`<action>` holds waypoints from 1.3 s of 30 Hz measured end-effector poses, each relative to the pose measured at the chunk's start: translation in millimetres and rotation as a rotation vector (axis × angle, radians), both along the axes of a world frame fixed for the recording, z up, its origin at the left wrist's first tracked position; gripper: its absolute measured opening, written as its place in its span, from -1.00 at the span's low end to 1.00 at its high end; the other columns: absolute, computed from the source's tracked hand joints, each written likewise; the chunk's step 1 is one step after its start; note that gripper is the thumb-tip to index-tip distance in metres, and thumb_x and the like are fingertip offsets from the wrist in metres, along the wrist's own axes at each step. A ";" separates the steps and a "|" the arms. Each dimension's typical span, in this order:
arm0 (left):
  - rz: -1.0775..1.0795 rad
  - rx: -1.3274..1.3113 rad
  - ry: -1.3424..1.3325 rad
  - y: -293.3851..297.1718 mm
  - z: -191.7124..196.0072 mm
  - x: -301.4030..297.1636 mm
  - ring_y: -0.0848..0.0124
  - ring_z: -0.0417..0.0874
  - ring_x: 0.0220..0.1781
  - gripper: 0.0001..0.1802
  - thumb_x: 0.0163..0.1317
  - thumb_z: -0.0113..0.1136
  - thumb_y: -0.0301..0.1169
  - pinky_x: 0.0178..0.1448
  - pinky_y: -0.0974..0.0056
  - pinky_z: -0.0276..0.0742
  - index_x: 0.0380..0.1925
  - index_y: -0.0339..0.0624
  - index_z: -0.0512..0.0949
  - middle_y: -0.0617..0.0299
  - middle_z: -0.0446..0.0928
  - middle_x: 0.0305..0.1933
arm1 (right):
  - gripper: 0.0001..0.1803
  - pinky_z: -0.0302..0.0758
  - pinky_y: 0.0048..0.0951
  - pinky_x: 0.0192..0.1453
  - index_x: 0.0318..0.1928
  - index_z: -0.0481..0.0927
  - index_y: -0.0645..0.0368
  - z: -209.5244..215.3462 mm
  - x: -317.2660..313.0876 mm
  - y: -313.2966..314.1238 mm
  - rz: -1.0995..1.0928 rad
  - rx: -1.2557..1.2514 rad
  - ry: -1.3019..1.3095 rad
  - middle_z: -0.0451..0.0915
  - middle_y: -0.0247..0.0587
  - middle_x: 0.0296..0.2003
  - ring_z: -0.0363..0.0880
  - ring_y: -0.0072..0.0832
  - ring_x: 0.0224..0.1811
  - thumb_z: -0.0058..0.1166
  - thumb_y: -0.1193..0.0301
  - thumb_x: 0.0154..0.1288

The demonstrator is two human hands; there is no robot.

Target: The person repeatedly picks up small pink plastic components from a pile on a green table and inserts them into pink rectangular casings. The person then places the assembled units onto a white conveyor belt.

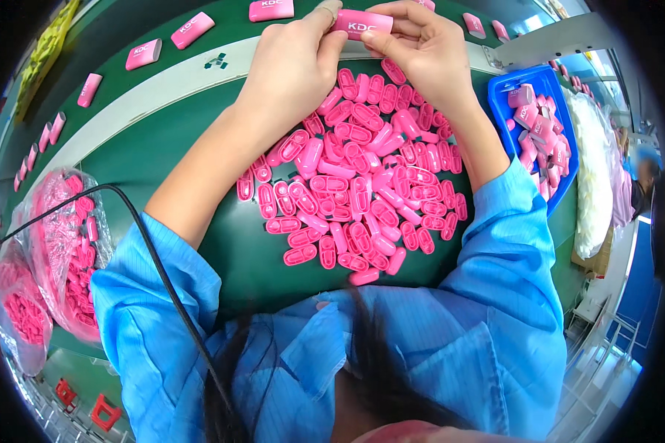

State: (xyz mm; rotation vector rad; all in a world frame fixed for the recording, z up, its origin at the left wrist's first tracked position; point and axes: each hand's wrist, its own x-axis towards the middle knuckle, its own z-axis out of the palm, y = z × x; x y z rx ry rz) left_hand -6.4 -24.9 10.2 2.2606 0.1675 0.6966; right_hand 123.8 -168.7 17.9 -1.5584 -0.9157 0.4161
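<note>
Both hands, left hand (292, 70) and right hand (421, 44), pinched shut on one pink case (362, 23) just above the pile of loose pink shells (362, 184), several finished cases (192, 29) on the belt (125, 96) beyond the pile, most shells unassembled

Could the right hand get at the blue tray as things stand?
Probably yes, once freed: the right hand shares a pink case with the left hand, and the blue tray sits unblocked beside it.

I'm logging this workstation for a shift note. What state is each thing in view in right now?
left hand: gripping the pink case's left end.
right hand: gripping its right end.
pink case: closed, held level between both hands.
pile of pink shells: loose, heaped on the green table.
blue tray: filled with pink pieces.
clear bags: stuffed with pink parts.
finished pink cases: lying spaced out on the belt.
</note>
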 end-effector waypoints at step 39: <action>-0.139 -0.823 -0.031 20.1 -24.3 34.6 0.37 0.78 -0.02 -0.55 0.39 0.32 -0.47 0.10 0.36 0.72 0.23 -0.45 0.55 0.03 0.73 0.01 | -0.61 0.65 -0.54 0.09 0.19 0.59 0.29 -25.0 38.1 -15.4 0.024 -0.037 0.135 0.73 -0.23 -0.04 0.72 -0.54 -0.01 0.30 0.49 0.41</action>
